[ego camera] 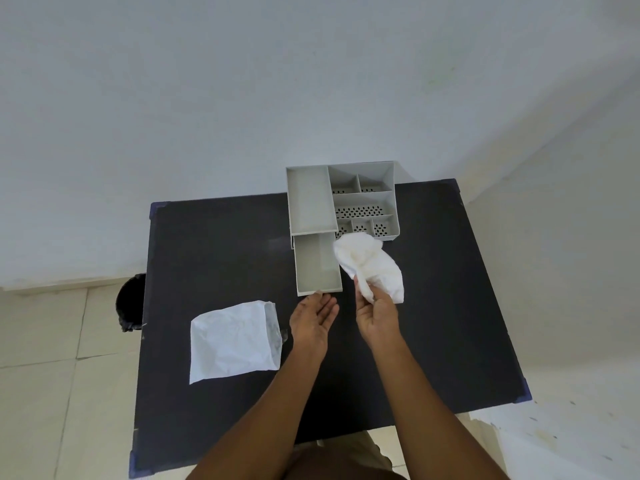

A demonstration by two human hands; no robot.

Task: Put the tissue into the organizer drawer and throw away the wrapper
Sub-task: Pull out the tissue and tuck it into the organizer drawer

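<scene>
Tissue (369, 263) in right hand (377, 315) (drawer (317, 263) seemingly open)

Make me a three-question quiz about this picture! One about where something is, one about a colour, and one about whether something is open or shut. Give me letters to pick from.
1. Where is the wrapper?
A. flat on the table
B. in the bin
C. in the drawer

2. What colour is the table top?
A. white
B. black
C. red

3. How is the organizer's drawer?
A. shut
B. taken out
C. pulled open

Answers:
1 A: it lies on the table, left of the left hand.
2 B: the top is black.
3 C: it sticks out, empty, while the right hand holds the tissue beside it.
</scene>
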